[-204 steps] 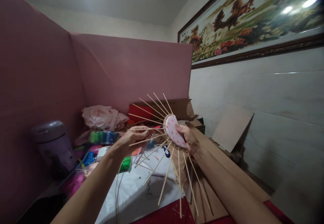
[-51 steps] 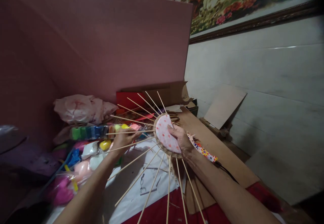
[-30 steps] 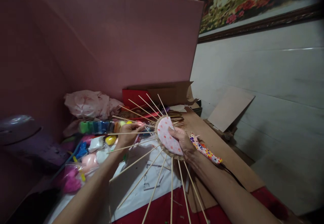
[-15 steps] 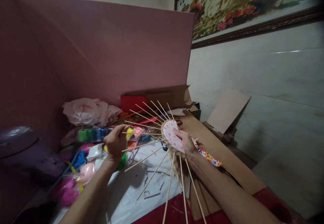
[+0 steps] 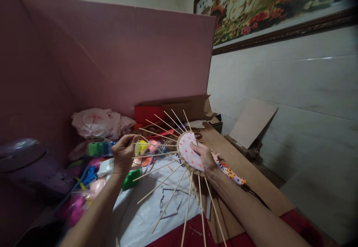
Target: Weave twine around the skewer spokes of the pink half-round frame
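White, dotted half-disc (image 5: pixel 188 152) was gripped by the right hand (image 5: pixel 206 159), thumb uppermost; the left hand (image 5: pixel 123 154) pinched a thin cord (image 5: pixel 150 140).

Half-round cloth piece (image 5: pixel 188 152): pinkish white, orange-red dots | woven cord rim (image 5: pixel 198 172): tan | thin round sticks (image 5: pixel 169 201): pale straw | tall flat panel (image 5: pixel 134 60): dusky pink | crumpled soft bundle (image 5: pixel 100 123): pale pink, reddish blotches | slim flower-printed object (image 5: pixel 231 174): white, with orange, yellow and purple blooms | flat cardboard sheet (image 5: pixel 240 187): brown | shiny plastic packet (image 5: pixel 132 179): bright green
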Tool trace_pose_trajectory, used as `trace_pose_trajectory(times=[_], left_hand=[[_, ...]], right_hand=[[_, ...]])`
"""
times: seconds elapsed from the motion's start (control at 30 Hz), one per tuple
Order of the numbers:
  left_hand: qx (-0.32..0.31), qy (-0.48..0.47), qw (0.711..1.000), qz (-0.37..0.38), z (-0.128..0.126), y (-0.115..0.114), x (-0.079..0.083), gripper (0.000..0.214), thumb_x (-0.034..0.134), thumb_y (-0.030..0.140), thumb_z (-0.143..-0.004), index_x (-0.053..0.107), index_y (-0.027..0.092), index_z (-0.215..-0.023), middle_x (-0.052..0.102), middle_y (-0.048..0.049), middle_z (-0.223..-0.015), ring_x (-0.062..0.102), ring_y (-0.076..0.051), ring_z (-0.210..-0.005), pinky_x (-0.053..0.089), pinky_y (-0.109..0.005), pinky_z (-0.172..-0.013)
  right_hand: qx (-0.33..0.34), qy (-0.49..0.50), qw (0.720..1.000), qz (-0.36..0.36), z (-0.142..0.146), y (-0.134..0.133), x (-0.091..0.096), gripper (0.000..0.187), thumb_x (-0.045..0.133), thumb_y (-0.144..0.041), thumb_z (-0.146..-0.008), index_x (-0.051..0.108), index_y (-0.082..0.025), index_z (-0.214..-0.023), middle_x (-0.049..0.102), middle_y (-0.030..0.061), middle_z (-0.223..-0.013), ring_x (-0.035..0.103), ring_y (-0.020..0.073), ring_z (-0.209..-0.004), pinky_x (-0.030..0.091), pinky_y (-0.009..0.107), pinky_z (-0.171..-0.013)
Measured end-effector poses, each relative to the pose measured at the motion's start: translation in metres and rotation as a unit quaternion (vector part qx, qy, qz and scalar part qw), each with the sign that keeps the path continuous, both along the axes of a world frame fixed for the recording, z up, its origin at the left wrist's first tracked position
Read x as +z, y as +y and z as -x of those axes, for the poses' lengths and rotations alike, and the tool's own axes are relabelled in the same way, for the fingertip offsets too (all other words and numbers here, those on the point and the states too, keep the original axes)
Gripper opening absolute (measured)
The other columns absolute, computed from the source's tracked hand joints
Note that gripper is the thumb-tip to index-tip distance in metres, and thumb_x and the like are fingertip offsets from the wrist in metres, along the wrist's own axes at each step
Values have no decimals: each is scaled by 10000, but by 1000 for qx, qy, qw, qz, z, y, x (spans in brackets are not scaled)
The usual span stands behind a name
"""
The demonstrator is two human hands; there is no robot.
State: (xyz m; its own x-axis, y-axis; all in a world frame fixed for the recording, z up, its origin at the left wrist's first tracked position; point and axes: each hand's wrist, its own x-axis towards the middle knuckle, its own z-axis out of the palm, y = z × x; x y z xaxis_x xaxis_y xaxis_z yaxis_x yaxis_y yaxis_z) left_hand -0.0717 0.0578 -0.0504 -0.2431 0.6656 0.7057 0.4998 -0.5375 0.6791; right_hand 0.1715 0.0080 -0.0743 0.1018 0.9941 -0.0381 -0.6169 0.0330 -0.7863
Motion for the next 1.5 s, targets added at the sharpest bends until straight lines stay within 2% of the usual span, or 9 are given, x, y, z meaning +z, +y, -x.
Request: trace_pose_trajectory(times=[0.1,0.2,0.47,0.57,0.77,0.97,1.23,1.37,1.5], left_hand=[[-56,-55,995,55,-6,2,-7,215,624,361,-682,630,147,-697,586,9,-596,509,-110,-540,401,-208,-517],[-98,-49,990,88,-14,2,-12,196,626,341,-677,629,146,-658,589,4,-587,510,-111,-541,394,-210,-510],[-122,-10,986,110,-25,0,-19,213,591,354,-705,641,152,-659,610,-7,-585,512,-115,-529,387,-218,-497],[-123,9,988,97,-26,-1,-18,194,594,335,-706,660,154,-687,630,-14,-600,532,-123,-560,398,-225,-524],[-104,26,990,88,-27,-4,-15,188,601,330,-704,668,155,-688,635,-15,-608,547,-128,-574,404,-224,-537],[-46,-13,996,73,-11,0,-10,221,611,371,-697,653,156,-722,631,-13,-623,546,-128,-562,410,-217,-519],[104,34,991,-75,13,4,1,171,568,309,-746,631,151,-757,635,-23,-680,552,-120,-606,427,-219,-593],[110,19,982,-150,16,3,9,161,587,303,-740,630,149,-722,621,-5,-627,552,-111,-575,428,-217,-579],[114,47,977,-172,18,3,13,165,575,299,-752,632,150,-708,629,-8,-638,554,-105,-575,428,-218,-583]], right_hand=[[12,-8,1000,-16,1,-2,-1,180,706,-242,-625,606,-124,-717,638,22,-556,565,128,-452,462,230,-436],[48,-16,998,-29,3,-6,1,236,719,-265,-618,622,-115,-772,651,30,-592,572,124,-471,459,219,-451],[164,-21,985,-52,14,-23,6,282,709,-287,-654,630,-122,-868,643,13,-630,562,100,-487,436,194,-479],[184,-23,981,-57,16,-25,5,274,704,-293,-664,627,-121,-863,642,13,-637,563,98,-495,437,191,-485],[193,-36,978,-66,15,-26,6,222,678,-286,-694,622,-124,-834,622,2,-608,539,85,-468,430,181,-469],[157,-27,986,-48,11,-18,5,241,697,-267,-662,636,-111,-834,635,15,-601,544,85,-460,423,170,-447],[130,-29,990,-39,3,-5,-5,221,717,-274,-638,619,-109,-749,616,11,-548,521,89,-423,407,184,-409],[128,-35,991,-30,2,-1,-6,249,743,-282,-611,612,-99,-718,604,4,-526,512,77,-415,376,171,-395],[116,-42,992,-5,1,1,-7,253,755,-277,-578,609,-96,-676,593,-1,-499,497,75,-400,363,176,-387]])
